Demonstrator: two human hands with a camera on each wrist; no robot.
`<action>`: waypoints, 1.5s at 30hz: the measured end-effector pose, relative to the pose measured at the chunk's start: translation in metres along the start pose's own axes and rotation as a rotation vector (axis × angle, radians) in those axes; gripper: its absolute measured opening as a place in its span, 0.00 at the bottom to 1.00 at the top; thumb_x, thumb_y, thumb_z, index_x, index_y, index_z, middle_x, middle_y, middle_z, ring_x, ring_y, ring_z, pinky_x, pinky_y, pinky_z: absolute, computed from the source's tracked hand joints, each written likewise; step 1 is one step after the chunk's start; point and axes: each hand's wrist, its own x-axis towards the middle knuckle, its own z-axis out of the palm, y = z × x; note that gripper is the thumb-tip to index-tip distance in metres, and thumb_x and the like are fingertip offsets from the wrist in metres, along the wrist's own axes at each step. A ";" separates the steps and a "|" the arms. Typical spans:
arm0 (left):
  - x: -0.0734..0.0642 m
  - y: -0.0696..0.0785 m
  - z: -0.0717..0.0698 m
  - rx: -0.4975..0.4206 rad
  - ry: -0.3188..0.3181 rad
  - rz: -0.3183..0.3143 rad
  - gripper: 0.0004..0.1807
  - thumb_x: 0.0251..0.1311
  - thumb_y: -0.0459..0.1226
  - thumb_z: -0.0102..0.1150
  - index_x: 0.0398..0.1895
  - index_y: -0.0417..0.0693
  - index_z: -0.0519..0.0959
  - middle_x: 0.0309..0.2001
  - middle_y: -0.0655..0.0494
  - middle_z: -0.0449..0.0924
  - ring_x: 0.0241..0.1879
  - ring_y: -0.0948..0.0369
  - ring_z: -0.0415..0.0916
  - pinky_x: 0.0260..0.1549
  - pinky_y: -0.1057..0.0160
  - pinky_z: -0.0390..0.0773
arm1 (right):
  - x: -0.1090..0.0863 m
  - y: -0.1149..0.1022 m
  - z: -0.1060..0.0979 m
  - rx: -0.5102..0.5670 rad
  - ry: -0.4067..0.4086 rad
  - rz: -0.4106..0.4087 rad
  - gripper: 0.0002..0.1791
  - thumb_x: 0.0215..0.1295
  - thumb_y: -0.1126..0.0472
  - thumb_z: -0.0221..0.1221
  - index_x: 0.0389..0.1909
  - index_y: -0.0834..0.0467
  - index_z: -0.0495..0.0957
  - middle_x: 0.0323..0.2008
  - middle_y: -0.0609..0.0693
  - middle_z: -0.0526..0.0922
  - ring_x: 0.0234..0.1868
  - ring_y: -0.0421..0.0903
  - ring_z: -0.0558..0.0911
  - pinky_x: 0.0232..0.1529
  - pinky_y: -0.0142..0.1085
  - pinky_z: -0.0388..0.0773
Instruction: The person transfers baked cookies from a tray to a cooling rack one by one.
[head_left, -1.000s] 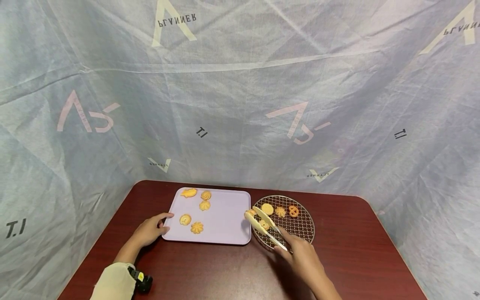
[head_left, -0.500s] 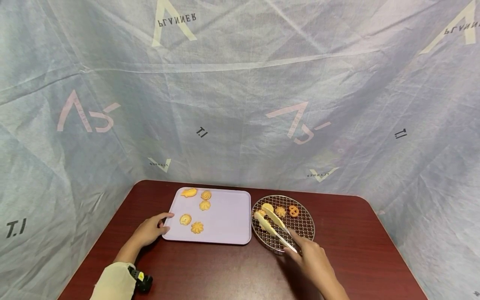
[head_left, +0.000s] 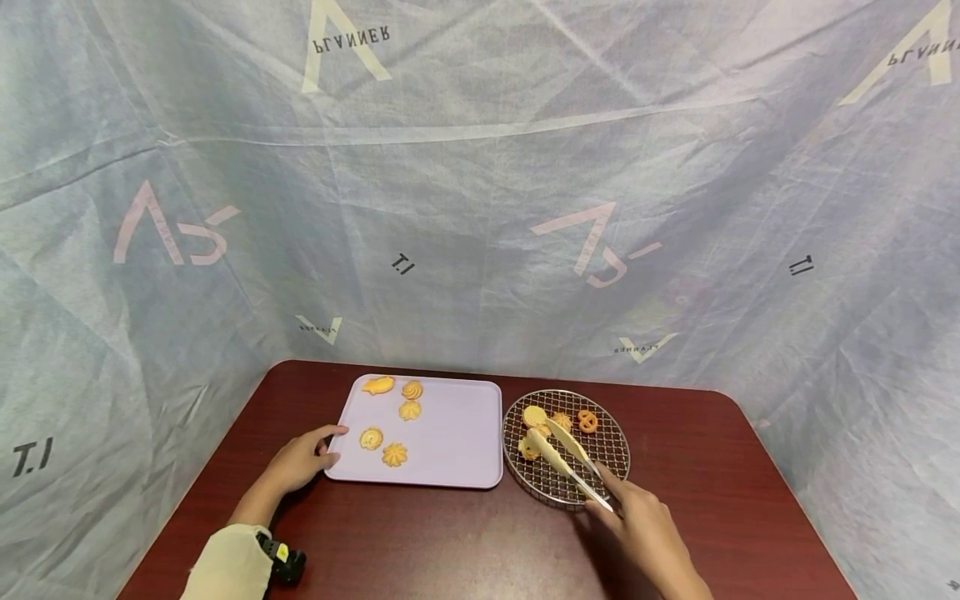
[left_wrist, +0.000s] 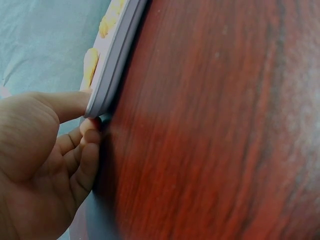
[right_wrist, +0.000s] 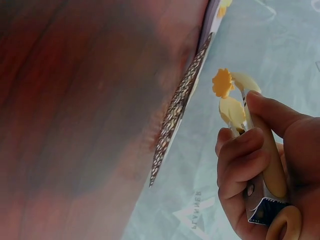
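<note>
In the head view, my right hand (head_left: pixel 637 521) grips a pair of tongs (head_left: pixel 573 475) with pale tips above the round wire rack (head_left: pixel 600 467). A flower-shaped cookie (right_wrist: pixel 222 83) is held between the tong tips, as the right wrist view shows; from the head it is mostly hidden behind them. My left hand (head_left: pixel 298 458) holds the left edge of a lilac tray (head_left: pixel 457 433), its thumb (left_wrist: pixel 75 105) on the rim and other fingers curled at the edge below. On the rack are a round cookie (head_left: pixel 535 416), a pretzel (head_left: pixel 587 422), a flower-shaped one (head_left: pixel 561 419) and another cookie (head_left: pixel 528 449).
Several cookies lie toward the tray's left side, among them a fish-shaped cookie (head_left: pixel 378 385) and a flower-shaped cookie (head_left: pixel 394 454). Tray and rack stand close side by side on a dark red table (head_left: pixel 420 542). A grey printed cloth (head_left: pixel 480 208) hangs behind and at both sides.
My right hand has moved right with the tongs, carrying the cookie from the tray's right edge to above the middle-left of the rack. The left hand and tray stay put.
</note>
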 end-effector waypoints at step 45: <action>0.000 -0.002 0.002 0.010 0.010 -0.002 0.24 0.65 0.32 0.64 0.65 0.45 0.78 0.28 0.55 0.70 0.26 0.58 0.66 0.27 0.60 0.65 | -0.015 0.030 -0.003 -0.079 -0.123 0.033 0.31 0.66 0.50 0.69 0.68 0.54 0.77 0.49 0.60 0.87 0.45 0.62 0.87 0.38 0.59 0.80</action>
